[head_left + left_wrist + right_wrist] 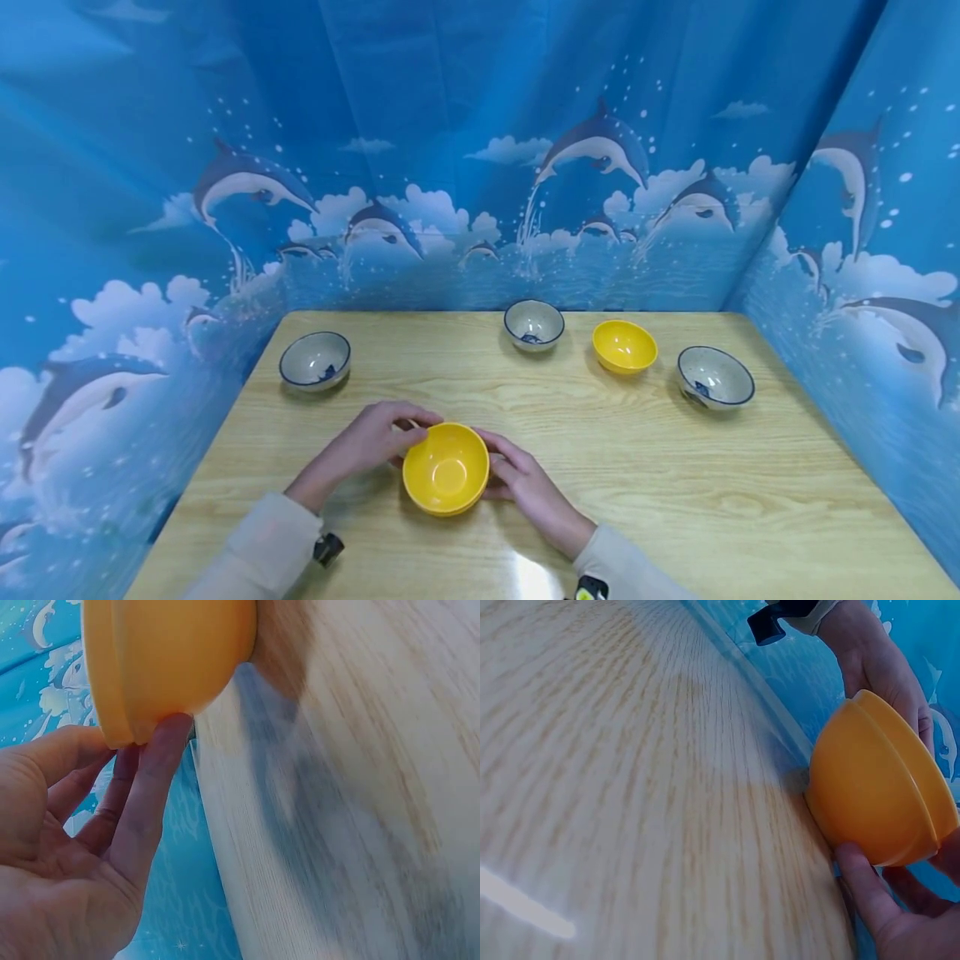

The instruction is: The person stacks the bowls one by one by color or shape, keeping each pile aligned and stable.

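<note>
A yellow bowl stack (447, 471) stands upright near the front middle of the table; a doubled rim in the right wrist view suggests two nested bowls (870, 787). My left hand (375, 437) grips its left side, thumb at the rim and fingers against the outer wall, as the left wrist view also shows. From the right, my right hand (528, 492) holds the opposite side, with a fingertip low on the wall near the base. Part of the right thumb is cut off in the right wrist view.
On the wooden table (637, 467), a grey blue-rimmed bowl (315, 361) sits at the left. Farther back are another grey bowl (534, 325), a yellow bowl (625, 347) and a third grey bowl (716, 377) at the right. A dolphin-printed curtain (450, 167) borders the back and sides.
</note>
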The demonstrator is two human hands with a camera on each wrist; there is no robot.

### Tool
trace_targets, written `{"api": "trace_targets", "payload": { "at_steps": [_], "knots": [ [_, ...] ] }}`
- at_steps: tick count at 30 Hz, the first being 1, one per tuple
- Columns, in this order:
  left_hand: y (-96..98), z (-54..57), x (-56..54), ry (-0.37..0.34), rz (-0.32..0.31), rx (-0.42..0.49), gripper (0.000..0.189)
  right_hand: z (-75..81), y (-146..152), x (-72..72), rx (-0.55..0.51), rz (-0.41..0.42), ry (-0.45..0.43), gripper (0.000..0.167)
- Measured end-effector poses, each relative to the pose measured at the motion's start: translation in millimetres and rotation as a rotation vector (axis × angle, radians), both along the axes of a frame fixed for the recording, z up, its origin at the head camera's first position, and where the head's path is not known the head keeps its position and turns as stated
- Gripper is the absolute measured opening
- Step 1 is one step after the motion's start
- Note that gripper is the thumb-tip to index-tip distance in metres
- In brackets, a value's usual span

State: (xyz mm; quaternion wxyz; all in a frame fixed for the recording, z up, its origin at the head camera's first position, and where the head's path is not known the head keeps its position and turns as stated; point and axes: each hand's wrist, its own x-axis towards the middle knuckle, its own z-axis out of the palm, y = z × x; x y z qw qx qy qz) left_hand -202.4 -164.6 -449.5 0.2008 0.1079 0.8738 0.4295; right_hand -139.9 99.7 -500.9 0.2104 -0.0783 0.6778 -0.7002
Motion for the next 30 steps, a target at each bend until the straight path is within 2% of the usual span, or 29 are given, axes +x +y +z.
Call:
{"api": "trace_targets", "payload": {
  "at_steps": [10, 14, 21, 26, 30],
  "knots": [
    [11.1, -0.6, 4.4, 0.113, 0.046, -0.100, 0.030, 0.8, 0, 1.1, 0.005, -0.001, -0.002, 0.051],
    [13.4, 0.4, 5.8, 0.130, 0.049, -0.122, 0.030, -0.8, 0, 0.5, -0.006, -0.005, 0.006, 0.052],
    [9.6, -1.4, 5.3, 0.089, 0.036, -0.085, 0.029, -1.4, -1, 0.2, 0.015, -0.007, -0.002, 0.062],
    [4.4, -5.2, 3.9, 0.006, 0.017, -0.058, 0.028, -1.4, -2, 0.9, 0.021, -0.004, 0.008, 0.062],
    [0.6, -9.1, 3.0, -0.045, 0.032, -0.022, 0.027, -0.5, -3, 1.2, 0.026, -0.003, 0.019, 0.061]
  ]
}}
